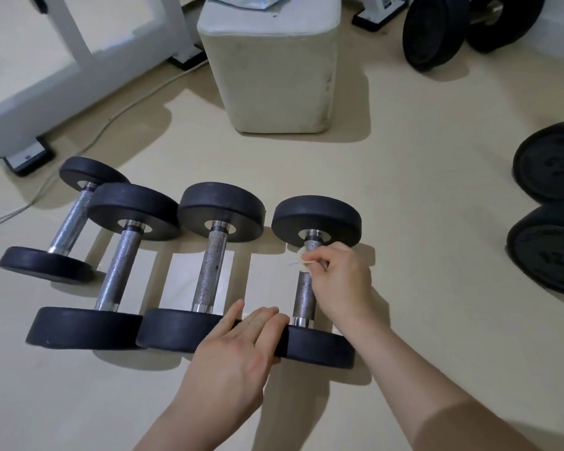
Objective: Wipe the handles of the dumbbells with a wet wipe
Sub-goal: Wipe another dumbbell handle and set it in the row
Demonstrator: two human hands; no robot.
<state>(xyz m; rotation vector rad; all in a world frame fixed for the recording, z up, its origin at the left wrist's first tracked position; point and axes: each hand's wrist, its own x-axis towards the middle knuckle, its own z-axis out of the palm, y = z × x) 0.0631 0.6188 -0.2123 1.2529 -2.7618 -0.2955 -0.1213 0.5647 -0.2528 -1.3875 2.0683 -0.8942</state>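
Pinching wipe at dumbbell handle, right hand; left hand flat; beige gym floor.

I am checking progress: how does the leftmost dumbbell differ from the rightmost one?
The leftmost dumbbell lies slanted and farther back; the rightmost dumbbell lies straight in the row. Nobody touches the leftmost; on the rightmost, the right hand holds a wipe on the handle, and the left hand rests on its near weight. Both have black ends and metal handles.

Dim, even indoor light casts soft shadows beside the dumbbells; edges bow with wide-angle distortion, slightly soft.
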